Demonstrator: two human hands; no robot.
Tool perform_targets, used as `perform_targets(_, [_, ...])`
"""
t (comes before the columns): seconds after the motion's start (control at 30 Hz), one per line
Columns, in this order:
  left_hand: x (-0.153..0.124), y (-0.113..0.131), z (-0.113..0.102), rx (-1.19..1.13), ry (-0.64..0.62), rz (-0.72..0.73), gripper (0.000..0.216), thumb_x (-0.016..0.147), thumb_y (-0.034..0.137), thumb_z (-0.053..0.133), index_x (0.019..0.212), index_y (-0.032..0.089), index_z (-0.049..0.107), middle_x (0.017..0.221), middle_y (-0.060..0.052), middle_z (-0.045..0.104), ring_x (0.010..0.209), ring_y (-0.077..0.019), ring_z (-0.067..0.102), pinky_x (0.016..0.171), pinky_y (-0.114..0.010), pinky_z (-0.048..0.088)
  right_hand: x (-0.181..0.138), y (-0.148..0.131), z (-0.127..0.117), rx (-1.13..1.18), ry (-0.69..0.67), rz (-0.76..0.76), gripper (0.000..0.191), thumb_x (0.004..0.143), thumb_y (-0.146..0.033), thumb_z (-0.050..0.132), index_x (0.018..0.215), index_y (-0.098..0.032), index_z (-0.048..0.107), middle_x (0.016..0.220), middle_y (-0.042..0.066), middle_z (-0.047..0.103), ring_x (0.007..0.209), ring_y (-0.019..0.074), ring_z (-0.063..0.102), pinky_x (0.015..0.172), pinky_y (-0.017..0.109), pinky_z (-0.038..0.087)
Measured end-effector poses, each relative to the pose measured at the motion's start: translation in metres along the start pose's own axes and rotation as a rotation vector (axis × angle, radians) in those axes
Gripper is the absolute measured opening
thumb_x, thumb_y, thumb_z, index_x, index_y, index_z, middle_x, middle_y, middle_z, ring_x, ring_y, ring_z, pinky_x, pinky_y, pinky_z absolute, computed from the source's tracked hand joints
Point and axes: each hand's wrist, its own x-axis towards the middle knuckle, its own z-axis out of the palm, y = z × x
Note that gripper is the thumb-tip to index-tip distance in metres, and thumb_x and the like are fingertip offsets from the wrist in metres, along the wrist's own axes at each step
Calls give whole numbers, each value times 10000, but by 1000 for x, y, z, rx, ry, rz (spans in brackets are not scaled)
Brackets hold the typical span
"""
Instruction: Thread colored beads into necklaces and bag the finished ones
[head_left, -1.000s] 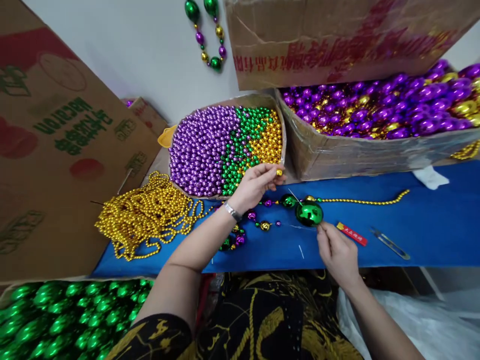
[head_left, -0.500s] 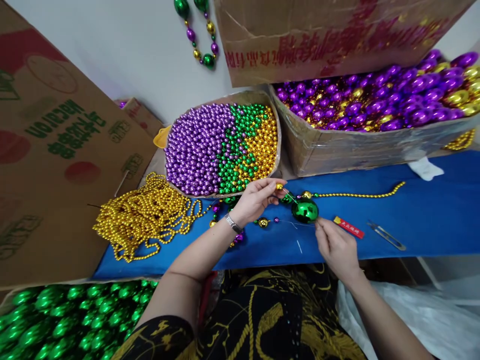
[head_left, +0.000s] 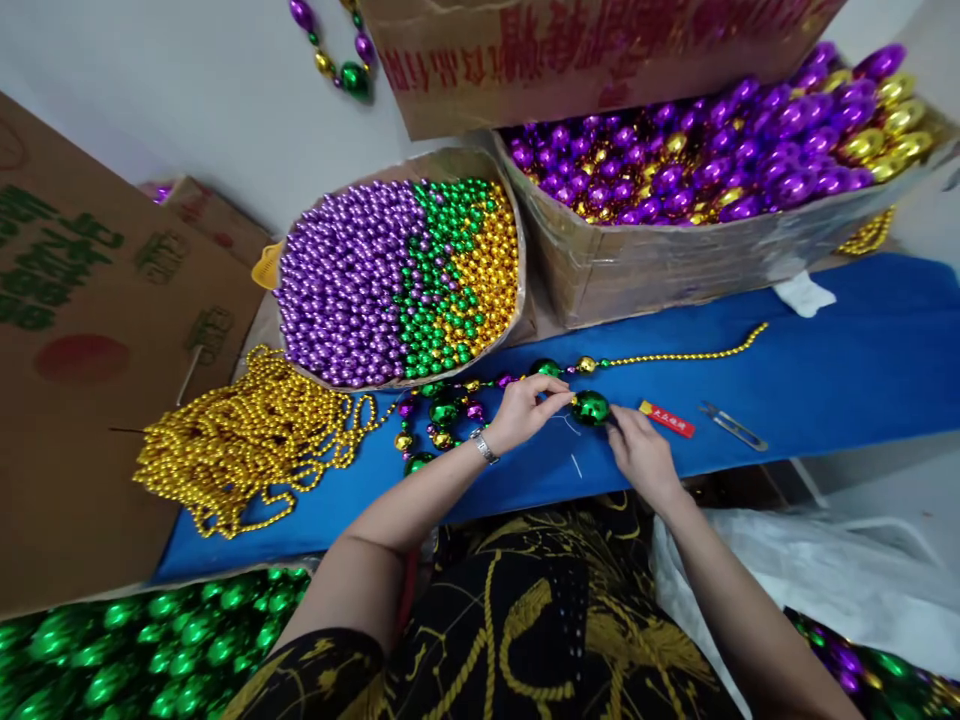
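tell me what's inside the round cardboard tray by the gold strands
The tray is heaped with small beads: purple beads left, green beads middle, gold beads right. They cover its floor, so anything beneath is hidden.

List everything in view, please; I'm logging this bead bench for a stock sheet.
large green bead: one, green, on the blue cloth between the hands
bead strand: one, green, purple, gold, cloth, left of that bead
gold chains: a heap, gold, cloth's left end
small beads: many, purple, green, gold, open box behind
oval beads: many, purple, gold, carton at right
green beads: many, green, lower left
red packet: one, red, right of the hands
snips: one, grey, right of the packet
blue cloth: one, blue, bench top
left hand: fingertips pinched beside the bead
right hand: fingertips on the bead
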Motion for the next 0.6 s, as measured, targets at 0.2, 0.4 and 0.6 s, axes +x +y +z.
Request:
perform_targets(0.2, [27,47,-27,277,10,356,186,918,322,609,852,165,685,807,-47,725,760,-139,653,732,-274,515,34,-21,-39,174,126,-133,301,976,-281,469,1227,-212,622,1140,93,701,1032,199,675,942,341,543])
perform_targets(0.4, [55,84,-37,178,-131,298,176,906,293,617,811,168,696,768,-51,714,699,-132,641,664,-251,479,60,-31,-34,242,138,-266,235,983,-253,465,1034,-198,688,933,74,731,838,178,714,769,295,601])
perform_targets(0.6, [154,112,-61,124,-204,338,176,906,299,575,897,198,718,796,-49,704,698,-148,602,672,-269,433,60,-17,-31,405,197,-170,228,983,-243,448,1046,-214,665,813,43,737,570,142,686,523,233,580])
